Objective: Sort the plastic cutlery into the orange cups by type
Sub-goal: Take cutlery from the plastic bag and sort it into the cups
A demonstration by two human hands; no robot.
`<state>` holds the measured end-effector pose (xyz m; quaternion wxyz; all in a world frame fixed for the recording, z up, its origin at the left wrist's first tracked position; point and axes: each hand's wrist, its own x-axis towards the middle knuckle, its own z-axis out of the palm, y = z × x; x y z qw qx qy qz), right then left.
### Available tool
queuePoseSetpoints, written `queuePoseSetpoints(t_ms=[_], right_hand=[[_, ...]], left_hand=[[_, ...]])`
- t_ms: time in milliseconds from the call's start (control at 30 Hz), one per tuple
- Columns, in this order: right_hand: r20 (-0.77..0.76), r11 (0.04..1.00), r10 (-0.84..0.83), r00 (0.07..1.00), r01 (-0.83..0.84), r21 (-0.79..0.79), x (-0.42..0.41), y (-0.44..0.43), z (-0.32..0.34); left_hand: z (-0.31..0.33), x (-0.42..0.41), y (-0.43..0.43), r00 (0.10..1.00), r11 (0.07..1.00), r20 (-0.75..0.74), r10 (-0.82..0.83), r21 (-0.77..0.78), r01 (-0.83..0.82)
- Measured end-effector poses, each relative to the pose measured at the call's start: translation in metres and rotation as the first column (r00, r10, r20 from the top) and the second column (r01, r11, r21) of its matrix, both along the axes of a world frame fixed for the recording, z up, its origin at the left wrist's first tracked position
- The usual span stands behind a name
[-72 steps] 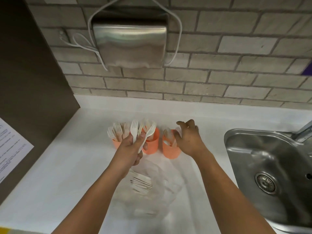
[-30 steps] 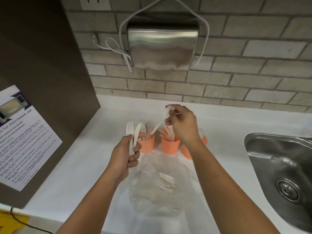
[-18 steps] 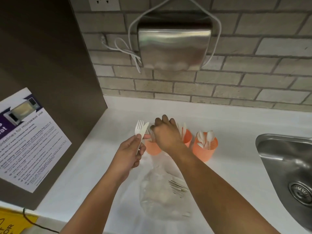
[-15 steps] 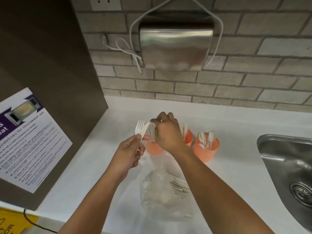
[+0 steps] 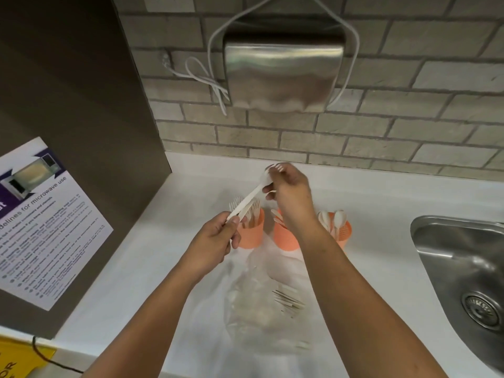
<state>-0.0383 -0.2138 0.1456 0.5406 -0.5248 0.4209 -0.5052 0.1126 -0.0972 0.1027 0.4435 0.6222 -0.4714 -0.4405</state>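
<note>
left hand pinches a white plastic fork by its handle; right hand pinches its tines, above 3 orange plastic cups.

Two arms in view, both uncovered as far as the picture's lower edge. Left forearm: bare along all that shows. Right forearm: likewise bare, broader in the wide lens. Left hand: bare, knuckles and a short thumbnail showing. Right hand: bare, its back to the camera, fingertips blurred. Clothing out of frame; cannot tell what is worn.
</note>
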Motion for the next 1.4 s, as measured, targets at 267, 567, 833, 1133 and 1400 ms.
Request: queuePoseSetpoints(t_ms=[267, 567, 833, 1133, 1400], right_hand=[[-0.113, 0.939, -0.273, 0.955, 0.240, -0.245, -0.032, -0.012, 0.002], [-0.236, 0.974, 0.199, 0.951, -0.218, -0.058, -0.020, 0.003, 0.007], [-0.092, 0.988, 0.120, 0.988, -0.128, -0.086, -0.028, 0.018, -0.013], [-0.243, 0.890, -0.346, 0.906, 0.235, -0.391, -0.084, -0.012, -0.006], [-0.474, 0.939, -0.237, 0.848, 0.076, -0.334, -0.084, -0.022, -0.042]], left_hand=[[0.004, 0.006, -0.007, 0.970, 0.955, 0.019, 0.242, -0.179, -0.235], [0.019, -0.012, -0.033, 0.995, 0.979, 0.083, 0.058, -0.202, -0.040], [0.010, -0.023, -0.041, 0.989, 0.961, 0.050, 0.142, -0.247, -0.126], [0.005, 0.002, -0.051, 0.973, 0.957, 0.179, 0.148, -0.275, -0.095], [0.000, -0.009, -0.059, 0.979, 0.961, 0.148, 0.139, -0.259, -0.097]])
